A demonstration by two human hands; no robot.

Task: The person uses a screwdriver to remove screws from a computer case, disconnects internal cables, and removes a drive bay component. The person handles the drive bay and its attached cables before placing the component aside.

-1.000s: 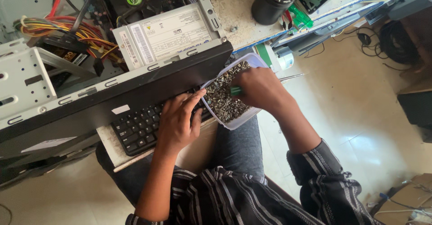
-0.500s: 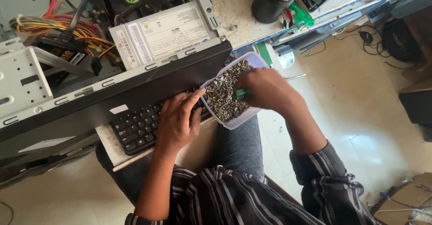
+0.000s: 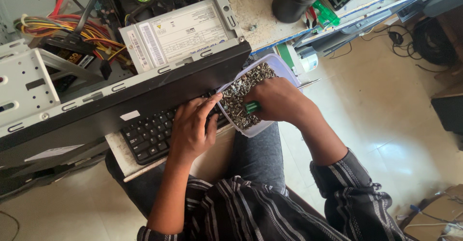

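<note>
Resting on the lap against the keyboard (image 3: 154, 135): screw tub (image 3: 282, 70), thin plastic, likely bottom-heavy, best gripped at the rim. Right hand (image 3: 277, 101) curled inside, clasping something green; left hand (image 3: 193, 130) spread, steadying the rim. Beyond, open computer case (image 3: 125, 91).

The person wore a dark shirt (image 3: 251, 212) with thin pale stripes, sleeves (image 3: 352, 183) rolled up, plus grey trousers (image 3: 258, 149).
</note>
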